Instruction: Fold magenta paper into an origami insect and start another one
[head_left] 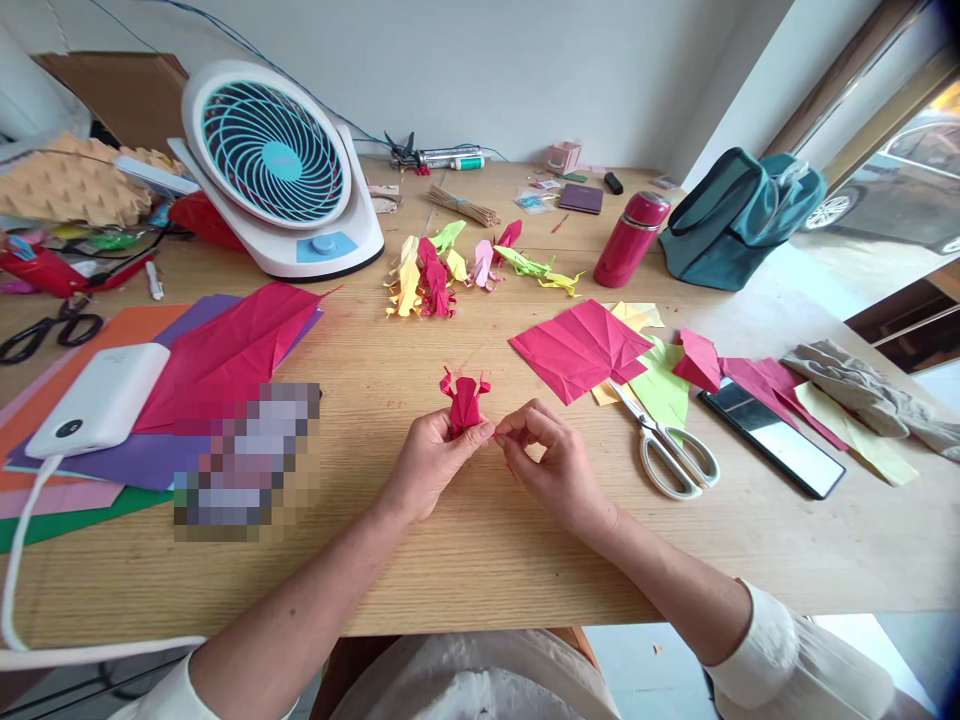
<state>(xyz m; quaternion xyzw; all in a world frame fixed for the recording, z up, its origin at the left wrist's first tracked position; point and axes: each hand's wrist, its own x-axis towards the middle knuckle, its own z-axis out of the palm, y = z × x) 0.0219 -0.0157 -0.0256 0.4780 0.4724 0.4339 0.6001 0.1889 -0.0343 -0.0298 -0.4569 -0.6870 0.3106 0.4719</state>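
In the head view a red origami frog is held upright above the table, its two thin curled front legs pointing away from me. My left hand is closed on its lower body, thumb across the front. Fingertips of my right hand pinch a small red tip of the same frog, just right of my left thumb. Both hands hide the rest of the folded paper. Beyond them lies a cluster of several finished paper frogs in red, yellow, green and pink.
To the right lie a creased red sheet, scissors, a phone and a red flask. Leftward are coloured paper sheets, a white power bank with a cable, and a fan. A teal bag stands back right.
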